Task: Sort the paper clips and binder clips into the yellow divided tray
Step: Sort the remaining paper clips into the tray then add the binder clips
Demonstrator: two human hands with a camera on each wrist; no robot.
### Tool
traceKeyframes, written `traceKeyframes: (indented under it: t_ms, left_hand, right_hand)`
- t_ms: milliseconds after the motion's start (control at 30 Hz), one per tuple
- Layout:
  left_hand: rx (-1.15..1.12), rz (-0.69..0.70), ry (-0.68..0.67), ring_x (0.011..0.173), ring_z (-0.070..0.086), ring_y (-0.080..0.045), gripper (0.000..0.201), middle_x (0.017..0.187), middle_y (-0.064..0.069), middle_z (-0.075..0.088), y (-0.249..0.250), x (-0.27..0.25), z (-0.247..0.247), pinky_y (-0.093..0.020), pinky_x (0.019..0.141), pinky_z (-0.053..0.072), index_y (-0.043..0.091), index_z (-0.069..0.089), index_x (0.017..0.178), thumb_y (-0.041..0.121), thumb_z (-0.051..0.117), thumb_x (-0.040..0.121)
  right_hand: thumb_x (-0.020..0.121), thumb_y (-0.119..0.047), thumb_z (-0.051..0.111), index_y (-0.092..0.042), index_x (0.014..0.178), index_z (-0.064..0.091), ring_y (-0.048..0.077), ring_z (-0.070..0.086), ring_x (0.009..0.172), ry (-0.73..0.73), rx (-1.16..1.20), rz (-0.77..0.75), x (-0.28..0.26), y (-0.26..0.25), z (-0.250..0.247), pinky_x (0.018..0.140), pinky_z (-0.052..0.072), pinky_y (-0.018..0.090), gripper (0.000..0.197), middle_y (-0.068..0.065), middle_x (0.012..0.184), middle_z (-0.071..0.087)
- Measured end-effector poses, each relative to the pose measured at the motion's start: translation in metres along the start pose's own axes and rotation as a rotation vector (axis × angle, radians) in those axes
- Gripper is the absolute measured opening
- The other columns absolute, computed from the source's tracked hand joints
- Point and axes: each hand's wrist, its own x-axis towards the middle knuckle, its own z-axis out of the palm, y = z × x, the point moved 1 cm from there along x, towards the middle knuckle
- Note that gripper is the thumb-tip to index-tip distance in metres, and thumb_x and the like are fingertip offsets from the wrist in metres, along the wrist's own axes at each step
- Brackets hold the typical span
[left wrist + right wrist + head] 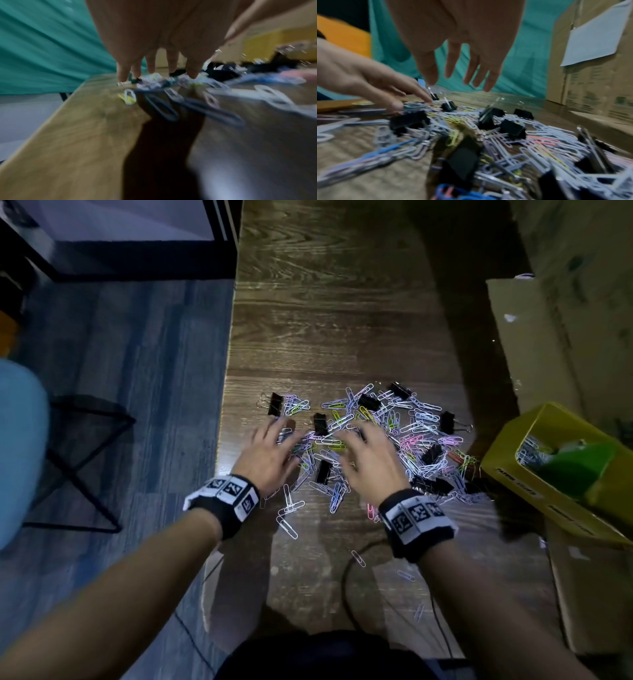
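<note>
Both my hands are spreading flat over the clip pile on the wooden table (335,313).

The paper clips (421,422) and black binder clips (369,402) are lying mixed beside the yellow divided tray (513,470), which is running off frame at right. My left hand (270,450) is touching clips with straight fingers; my right hand (371,460) is hovering, fingers extended. Only the blurred right wrist view is showing that gap.
</note>
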Motion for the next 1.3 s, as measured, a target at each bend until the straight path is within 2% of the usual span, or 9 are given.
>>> traceKeyframes:
  t_ms: [200,567,667,767,900,1000,1133,1233,1300]
  left_hand:
    - [0.112,-0.023,-0.165,0.142,-0.013,-0.029,0.060,0.157,-0.002,-0.005,0.015,-0.047,0.039,-0.053,0.112,-0.004,0.031,-0.003,0.146,0.051,0.014,0.093]
    - [0.040,0.203,-0.165,0.143,0.006,-0.028,0.052,0.156,-0.002,0.012,0.086,-0.085,0.064,-0.058,0.110,0.009,0.028,0.021,0.144,0.042,0.023,0.094]
    - [-0.047,0.036,-0.033,0.142,0.016,-0.026,0.053,0.155,-0.004,0.018,0.058,-0.063,0.043,-0.056,0.111,0.020,0.027,0.025,0.145,0.042,0.022,0.094]
    - [-0.085,-0.204,-0.039,0.144,0.004,-0.026,0.061,0.157,-0.006,0.008,0.022,-0.045,0.030,-0.054,0.112,0.010,0.026,0.017,0.146,0.052,0.019,0.092]
    - [-0.016,-0.209,-0.155,0.143,-0.009,-0.023,0.068,0.156,-0.009,-0.007,0.024,-0.049,0.040,-0.052,0.113,0.001,0.018,0.006,0.148,0.056,0.014,0.092]
    - [0.060,-0.092,-0.163,0.142,0.003,-0.027,0.072,0.154,-0.014,0.008,0.058,-0.068,0.059,-0.054,0.111,0.014,0.008,0.018,0.145,0.055,0.002,0.093]
    - [0.023,-0.026,-0.191,0.142,-0.006,-0.028,0.071,0.155,-0.009,-0.002,0.114,-0.087,0.084,-0.051,0.114,0.002,0.008,0.006,0.146,0.052,-0.004,0.092]
    - [-0.008,0.032,-0.241,0.143,-0.009,-0.026,0.067,0.155,-0.007,-0.005,0.149,-0.090,0.097,-0.048,0.117,-0.001,0.010,0.000,0.146,0.051,0.009,0.093]
    - [-0.030,0.086,-0.293,0.144,0.004,-0.025,0.065,0.155,-0.008,0.010,0.167,-0.089,0.097,-0.049,0.114,0.013,0.009,0.013,0.146,0.046,0.022,0.094]
  right_hand:
    - [0.092,-0.021,0.053,-0.028,0.127,0.057,0.024,0.024,0.139,-0.359,-0.116,-0.185,-0.017,-0.015,0.024,0.114,0.016,0.048,0.036,-0.003,0.152,0.029]
    - [0.089,-0.017,0.053,-0.018,0.132,0.052,0.024,0.021,0.142,-0.295,-0.104,-0.096,-0.008,0.027,0.001,0.115,0.020,0.050,0.043,0.008,0.152,0.028]
    - [0.091,-0.018,0.054,-0.017,0.127,0.056,0.022,0.038,0.131,-0.226,0.012,-0.108,-0.024,0.026,-0.015,0.111,0.032,0.041,0.037,0.006,0.141,0.043]
    - [0.089,-0.025,0.059,-0.022,0.102,0.066,0.015,0.057,0.094,-0.235,0.118,-0.028,-0.057,0.033,-0.032,0.089,0.048,0.036,0.015,-0.002,0.100,0.061]
    - [0.085,-0.039,0.065,-0.026,0.076,0.061,0.007,0.056,0.070,-0.624,0.044,0.269,-0.101,0.064,-0.034,0.060,0.043,0.020,0.016,-0.012,0.074,0.056]
    - [0.076,-0.038,0.075,-0.023,0.060,0.063,0.012,0.057,0.062,-0.849,-0.032,0.340,-0.131,0.092,-0.008,0.064,0.047,0.022,0.025,-0.007,0.059,0.055]
    - [0.081,-0.047,0.065,-0.020,0.096,0.069,0.019,0.065,0.089,-0.993,-0.022,0.350,-0.157,0.091,0.015,0.073,0.047,0.022,0.031,0.000,0.090,0.070]
    - [0.080,-0.045,0.061,-0.023,0.084,0.064,0.022,0.064,0.085,-0.841,-0.112,0.207,-0.156,0.079,0.020,0.070,0.044,0.022,0.023,0.001,0.091,0.068]
    - [0.079,-0.045,0.061,-0.020,0.075,0.061,0.024,0.064,0.079,-0.729,-0.093,0.167,-0.149,0.074,0.022,0.066,0.042,0.024,0.025,0.002,0.082,0.067]
